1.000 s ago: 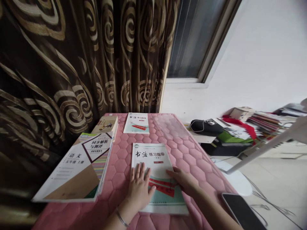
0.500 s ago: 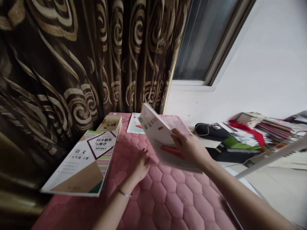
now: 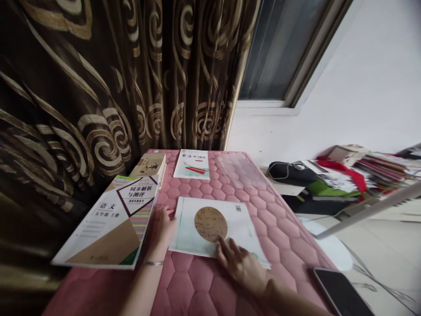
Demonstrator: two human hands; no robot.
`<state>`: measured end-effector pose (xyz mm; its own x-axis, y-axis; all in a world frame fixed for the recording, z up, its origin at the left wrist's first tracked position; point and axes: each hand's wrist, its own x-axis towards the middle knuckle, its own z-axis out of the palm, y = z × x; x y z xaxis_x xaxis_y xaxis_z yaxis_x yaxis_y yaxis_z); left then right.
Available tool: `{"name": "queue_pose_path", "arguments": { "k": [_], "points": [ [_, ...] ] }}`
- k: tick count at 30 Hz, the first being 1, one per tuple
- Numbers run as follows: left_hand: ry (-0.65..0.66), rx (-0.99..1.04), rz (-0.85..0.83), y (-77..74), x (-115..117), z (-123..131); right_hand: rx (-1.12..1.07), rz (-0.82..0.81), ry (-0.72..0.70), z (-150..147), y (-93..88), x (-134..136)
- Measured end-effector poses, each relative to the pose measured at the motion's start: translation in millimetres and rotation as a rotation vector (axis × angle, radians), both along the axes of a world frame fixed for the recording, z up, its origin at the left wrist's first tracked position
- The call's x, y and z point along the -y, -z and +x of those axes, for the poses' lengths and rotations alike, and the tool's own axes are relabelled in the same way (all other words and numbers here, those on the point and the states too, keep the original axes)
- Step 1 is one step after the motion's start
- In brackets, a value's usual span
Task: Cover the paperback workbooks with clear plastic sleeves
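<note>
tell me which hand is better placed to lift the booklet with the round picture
Left, probably: the left hand sits at the booklet's left edge; the right hand lies flat on its cover.

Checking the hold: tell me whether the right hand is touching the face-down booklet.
Touching. The head view shows the right hand laying its fingertips on the booklet's near edge, overlapping the cover.

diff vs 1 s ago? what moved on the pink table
The near workbook was lifted by the right hand and flipped: front cover up before, now back cover up, lying flat. The right hand rests on its near edge, the left hand at its left edge. The textbook stack, far workbook and phone stayed put.
</note>
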<state>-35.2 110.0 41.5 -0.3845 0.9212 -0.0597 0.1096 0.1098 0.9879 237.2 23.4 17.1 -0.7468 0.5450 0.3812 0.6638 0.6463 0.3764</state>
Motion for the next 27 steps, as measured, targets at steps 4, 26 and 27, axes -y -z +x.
{"name": "queue_pose_path", "arguments": {
  "k": [4, 26, 27],
  "points": [
    [0.129, -0.443, -0.018, 3.0, 9.5, 4.6, 0.016, -0.041, -0.037, 11.4, -12.5, 6.4],
    [0.451, -0.574, 0.496, 34.8, -49.9, -25.4, -0.148, -0.439, -0.044, 25.4, -50.8, 2.6],
    [0.442, -0.565, 0.491, 36.7, -49.3, -27.5, -0.134, -0.433, -0.047, 26.1, -57.4, -1.9]
  ]
}}
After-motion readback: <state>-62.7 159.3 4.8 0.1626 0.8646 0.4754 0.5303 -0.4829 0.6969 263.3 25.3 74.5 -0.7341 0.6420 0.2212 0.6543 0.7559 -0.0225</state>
